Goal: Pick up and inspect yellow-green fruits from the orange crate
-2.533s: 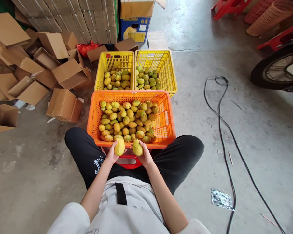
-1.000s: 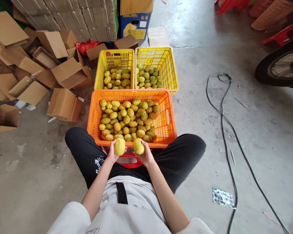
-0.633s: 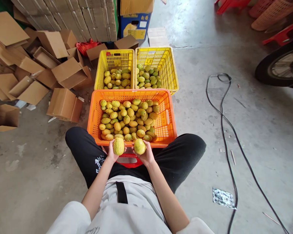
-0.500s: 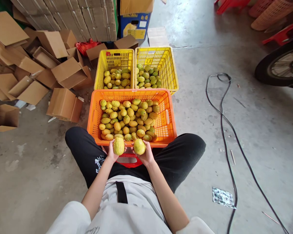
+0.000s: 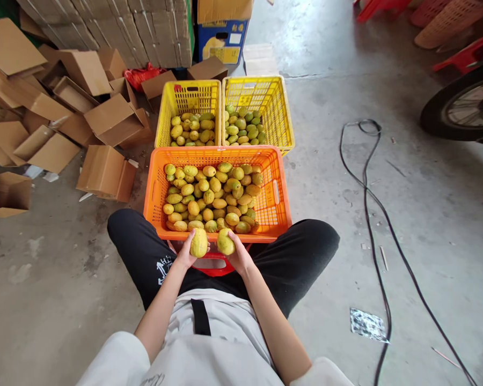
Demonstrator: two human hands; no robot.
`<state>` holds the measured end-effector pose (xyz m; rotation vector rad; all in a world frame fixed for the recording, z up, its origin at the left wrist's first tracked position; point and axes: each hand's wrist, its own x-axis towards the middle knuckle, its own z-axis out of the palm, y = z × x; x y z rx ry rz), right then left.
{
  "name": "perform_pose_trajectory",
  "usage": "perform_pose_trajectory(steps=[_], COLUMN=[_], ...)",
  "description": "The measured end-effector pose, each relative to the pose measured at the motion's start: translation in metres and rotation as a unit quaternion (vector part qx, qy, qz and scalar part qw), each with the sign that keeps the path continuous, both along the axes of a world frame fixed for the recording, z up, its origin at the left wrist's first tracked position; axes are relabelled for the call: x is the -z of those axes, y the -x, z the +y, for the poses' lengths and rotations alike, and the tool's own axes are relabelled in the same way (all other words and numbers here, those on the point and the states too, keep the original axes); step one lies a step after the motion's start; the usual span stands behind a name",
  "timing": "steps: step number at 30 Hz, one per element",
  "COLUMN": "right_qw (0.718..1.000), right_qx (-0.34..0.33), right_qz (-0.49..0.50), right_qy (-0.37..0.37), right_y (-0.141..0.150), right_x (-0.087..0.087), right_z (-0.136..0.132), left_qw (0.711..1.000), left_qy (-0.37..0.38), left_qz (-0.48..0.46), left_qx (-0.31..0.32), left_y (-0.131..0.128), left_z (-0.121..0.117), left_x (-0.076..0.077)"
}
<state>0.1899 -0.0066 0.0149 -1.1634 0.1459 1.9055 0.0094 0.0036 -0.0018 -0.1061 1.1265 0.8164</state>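
Observation:
My left hand is closed round an oval yellow-green fruit, thumb along its left side. A second yellow-green fruit sits in my right hand, whose fingers curl about it from the right. Both fruits are held side by side, slightly apart, over the near rim of an orange plastic crate. Inside that crate lie many oval fruits, yellow, green and orange. Undersides of the held fruits and some of my fingers are hidden.
Two yellow crates, one on the left and one on the right, stand behind the orange one with more fruit. Cardboard boxes are heaped at left. A black cable and a motorcycle wheel are at right. A red stool shows between my legs.
Both fruits have turned in my hands. The left one has shifted slightly right and the right one slightly left, so the gap between them is narrower.

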Motion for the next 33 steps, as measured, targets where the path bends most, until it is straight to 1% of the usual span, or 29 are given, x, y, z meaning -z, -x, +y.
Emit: perform_pose_trajectory(steps=[3, 7, 12, 17, 22, 27, 30, 33], right_qw=[1.0, 1.0, 1.0, 0.999, 0.999, 0.999, 0.998, 0.998], right_qx=[-0.001, 0.0, 0.007, 0.001, 0.021, 0.026, 0.035, 0.03], right_qz=[0.002, 0.003, 0.01, 0.032, 0.038, 0.041, 0.041, 0.039], right_qy=[-0.003, -0.013, 0.002, 0.01, 0.005, 0.015, 0.024, 0.028], right_y=[-0.0009, -0.0019, -0.0019, -0.0048, -0.006, -0.0042, -0.0045, -0.0059], right_x=[0.0024, 0.005, 0.0019, -0.0036, -0.002, -0.0003, 0.0006, 0.0017], right_z=[-0.0007, -0.0014, -0.0005, 0.0026, 0.0038, 0.0047, 0.005, 0.0041], left_qw=[1.0, 1.0, 1.0, 1.0, 1.0, 0.999, 0.999, 0.999], left_qy=[-0.007, -0.025, -0.009, 0.0, 0.003, 0.014, 0.014, 0.016], left_qz=[0.004, 0.004, 0.013, 0.006, -0.017, -0.012, -0.01, -0.001], left_qx=[-0.016, -0.005, -0.019, -0.025, -0.022, -0.027, -0.033, -0.037], left_y=[-0.0001, -0.0009, -0.0021, -0.0012, -0.0002, 0.0007, 0.0019, 0.0025], left_z=[-0.0012, -0.0038, -0.0022, -0.0001, 0.0021, 0.0035, 0.0028, 0.0025], left_x=[0.0004, 0.0005, -0.0002, 0.0023, 0.0016, -0.0012, 0.0, 0.0026])
